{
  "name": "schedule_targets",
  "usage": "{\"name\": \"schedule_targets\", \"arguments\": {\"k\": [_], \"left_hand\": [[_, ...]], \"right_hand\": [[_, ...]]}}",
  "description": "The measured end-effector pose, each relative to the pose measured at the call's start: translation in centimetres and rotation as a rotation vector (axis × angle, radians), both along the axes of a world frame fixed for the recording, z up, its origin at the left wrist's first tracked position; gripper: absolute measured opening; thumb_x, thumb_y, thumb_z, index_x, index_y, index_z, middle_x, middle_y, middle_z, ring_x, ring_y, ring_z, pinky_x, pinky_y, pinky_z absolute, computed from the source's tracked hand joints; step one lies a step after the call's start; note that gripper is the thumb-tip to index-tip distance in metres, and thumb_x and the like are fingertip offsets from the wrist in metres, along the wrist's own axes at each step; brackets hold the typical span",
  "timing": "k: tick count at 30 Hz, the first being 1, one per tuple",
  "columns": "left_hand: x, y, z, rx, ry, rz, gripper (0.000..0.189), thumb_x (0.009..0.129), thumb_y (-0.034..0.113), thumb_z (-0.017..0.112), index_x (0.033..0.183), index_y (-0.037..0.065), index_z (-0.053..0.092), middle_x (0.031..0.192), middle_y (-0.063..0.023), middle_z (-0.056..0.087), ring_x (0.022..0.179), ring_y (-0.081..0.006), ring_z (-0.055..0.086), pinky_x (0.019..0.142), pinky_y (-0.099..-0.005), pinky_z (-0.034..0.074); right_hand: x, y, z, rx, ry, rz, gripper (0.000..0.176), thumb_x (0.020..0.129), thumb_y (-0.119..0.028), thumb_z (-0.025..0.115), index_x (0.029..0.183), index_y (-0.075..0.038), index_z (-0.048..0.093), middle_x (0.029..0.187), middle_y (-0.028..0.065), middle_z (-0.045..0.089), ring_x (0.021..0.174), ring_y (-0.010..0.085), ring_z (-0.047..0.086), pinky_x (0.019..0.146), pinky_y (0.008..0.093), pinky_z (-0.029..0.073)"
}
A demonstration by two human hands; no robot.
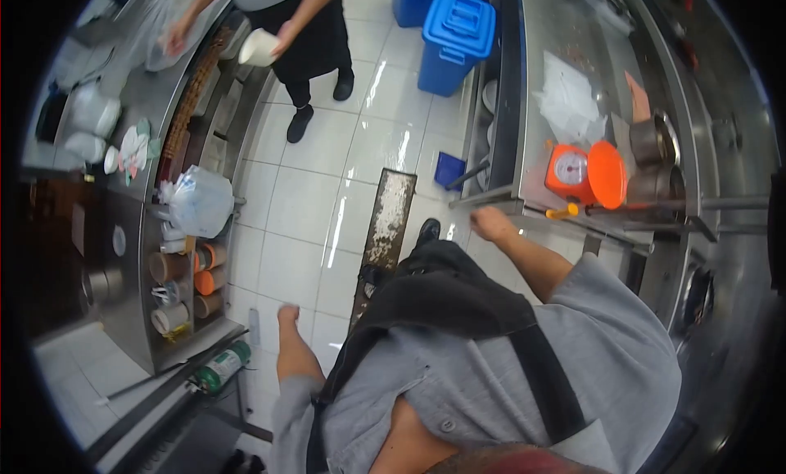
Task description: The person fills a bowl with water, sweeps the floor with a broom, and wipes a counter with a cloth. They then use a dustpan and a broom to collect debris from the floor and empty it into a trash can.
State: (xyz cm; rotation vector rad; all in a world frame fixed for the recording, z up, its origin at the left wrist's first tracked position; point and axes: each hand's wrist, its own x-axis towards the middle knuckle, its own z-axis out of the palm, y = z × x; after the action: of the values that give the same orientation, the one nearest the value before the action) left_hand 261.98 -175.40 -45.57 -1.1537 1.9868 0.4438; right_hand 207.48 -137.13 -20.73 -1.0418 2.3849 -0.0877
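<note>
My right hand hangs near the front corner of the right-hand steel counter, with its fingers curled in and nothing visible in them. Low on the other side is my left hand, over the white tiled floor and apart from the left shelving; its fingers are too foreshortened to make out. An orange dial scale stands on the right counter, beside an upright orange round pan. A yellow-handled item lies at that counter's edge.
Ahead on the left, a co-worker in a black apron holds a white container. Blue lidded bins stand ahead. A worn drain cover runs along the floor. Left shelves hold orange-lidded tubs; a green cylinder lies below.
</note>
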Motion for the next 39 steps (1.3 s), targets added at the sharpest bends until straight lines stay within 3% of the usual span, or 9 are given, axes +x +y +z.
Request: {"name": "schedule_targets", "arguments": {"k": [3, 4, 6, 8, 11, 15, 23, 30, 39], "left_hand": [[-12.7, -5.4, 5.7, 0.038, -0.047, -0.082, 0.02, 0.076, 0.017, 0.051, 0.082, 0.005, 0.067, 0.092, -0.0166, 0.065, 0.084, -0.0286, 0.065, 0.076, -0.0418, 0.051], [-16.2, -6.1, 6.4, -0.082, 0.195, -0.553, 0.021, 0.077, 0.016, 0.05, 0.08, 0.003, 0.066, 0.086, -0.0192, 0.065, 0.074, -0.0292, 0.065, 0.067, -0.0408, 0.053], [-26.0, -4.5, 6.5, -0.023, 0.336, 0.027, 0.024, 0.074, 0.022, 0.056, 0.083, 0.001, 0.064, 0.072, -0.0161, 0.063, 0.062, -0.0292, 0.063, 0.05, -0.0397, 0.052], [-36.0, -0.9, 8.1, 0.098, 0.445, -0.018, 0.023, 0.072, 0.023, 0.054, 0.08, 0.003, 0.064, 0.059, -0.01, 0.058, 0.051, -0.0264, 0.057, 0.045, -0.0359, 0.048], [-49.0, 6.9, 9.8, 0.171, 0.487, -0.353, 0.033, 0.068, 0.027, 0.056, 0.091, 0.006, 0.068, 0.095, -0.0196, 0.064, 0.092, -0.0343, 0.06, 0.083, -0.0403, 0.048], [-60.1, 17.0, 10.5, 0.314, 0.504, -0.549, 0.047, 0.072, 0.027, 0.057, 0.112, 0.003, 0.059, 0.112, -0.019, 0.059, 0.104, -0.0347, 0.056, 0.091, -0.0377, 0.044], [-71.3, 26.7, 5.3, 0.536, 0.564, -0.547, 0.096, 0.062, 0.026, 0.073, 0.14, 0.005, 0.02, 0.118, -0.0271, 0.052, 0.109, -0.0376, 0.053, 0.093, -0.0398, 0.043], [-74.0, 30.8, -2.0, 0.65, 0.558, -0.635, 0.063, 0.071, 0.024, 0.068, 0.129, 0.013, 0.047, 0.128, -0.0192, 0.047, 0.121, -0.0332, 0.043, 0.1, -0.0378, 0.038], [-70.8, 24.7, 1.2, 0.338, 0.656, -0.681, 0.026, 0.073, 0.007, 0.053, 0.099, 0.0, 0.057, 0.09, -0.0247, 0.062, 0.086, -0.0385, 0.062, 0.078, -0.0445, 0.05]], "right_hand": [[1.2, 6.5, -0.1, -0.04, -0.053, -0.17, 0.019, 0.077, -0.018, 0.053, 0.079, -0.002, 0.064, 0.08, 0.0222, 0.062, 0.079, 0.0394, 0.06, 0.075, 0.0478, 0.047], [1.4, 8.3, -0.6, -0.024, -0.08, -0.254, 0.019, 0.077, -0.018, 0.053, 0.078, -0.003, 0.064, 0.08, 0.0218, 0.062, 0.079, 0.0392, 0.06, 0.075, 0.0473, 0.047], [3.2, 12.4, -2.0, 0.003, -0.146, -0.385, 0.018, 0.077, -0.017, 0.054, 0.079, -0.003, 0.064, 0.081, 0.021, 0.063, 0.079, 0.0389, 0.06, 0.075, 0.0462, 0.048], [3.7, 15.0, -2.6, -0.003, -0.167, -0.451, 0.017, 0.077, -0.017, 0.055, 0.08, -0.003, 0.065, 0.081, 0.0206, 0.063, 0.079, 0.0387, 0.06, 0.075, 0.0458, 0.048], [4.2, 18.0, -1.9, -0.025, -0.144, -0.625, 0.019, 0.076, -0.018, 0.055, 0.08, -0.003, 0.065, 0.08, 0.02, 0.063, 0.079, 0.0383, 0.06, 0.075, 0.0447, 0.048], [4.3, 21.4, -1.8, -0.082, -0.052, -0.902, 0.021, 0.076, -0.022, 0.056, 0.077, -0.003, 0.066, 0.076, 0.0209, 0.062, 0.075, 0.0382, 0.06, 0.07, 0.0432, 0.049], [11.9, 23.6, 1.9, -0.04, 0.001, -1.36, 0.028, 0.079, -0.024, 0.058, 0.082, 0.003, 0.064, 0.07, 0.0207, 0.062, 0.068, 0.0299, 0.065, 0.062, 0.0378, 0.048], [16.9, 16.8, 8.4, 0.153, -0.118, -1.667, 0.024, 0.078, -0.021, 0.058, 0.083, 0.001, 0.066, 0.072, 0.0159, 0.066, 0.068, 0.0262, 0.066, 0.066, 0.0365, 0.049], [16.6, 13.2, 6.6, -0.007, -0.044, -1.569, 0.024, 0.08, -0.023, 0.058, 0.086, -0.001, 0.065, 0.078, 0.0204, 0.063, 0.079, 0.0354, 0.063, 0.071, 0.0408, 0.048]]}}
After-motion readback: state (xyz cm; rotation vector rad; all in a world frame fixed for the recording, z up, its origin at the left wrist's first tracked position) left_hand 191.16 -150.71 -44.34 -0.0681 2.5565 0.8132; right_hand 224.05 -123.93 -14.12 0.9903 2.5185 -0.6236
